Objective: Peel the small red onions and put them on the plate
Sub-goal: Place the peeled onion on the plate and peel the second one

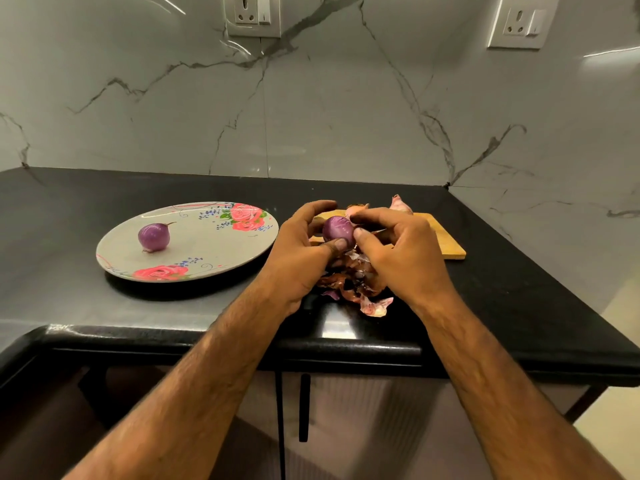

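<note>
Two hands on one small red onion [337, 230], held just above the counter [69, 209] at the near edge of a wooden cutting board [446, 240]. Left hand [298, 247]: fingers [318, 206] curled round the far side, thumb pressed underneath. Right hand [398, 251]: fingers curled over the top, thumb tip against the onion's right flank. Skin showing is smooth purple. Pile of papery peels [356, 289] on the counter directly below the hands. Also noted: a second onion [154, 237], peeled, left of centre on the floral plate [207, 251], well apart. Unpeeled bulbs [401, 204] at the board's far edge, partly hidden behind the hands.
</note>
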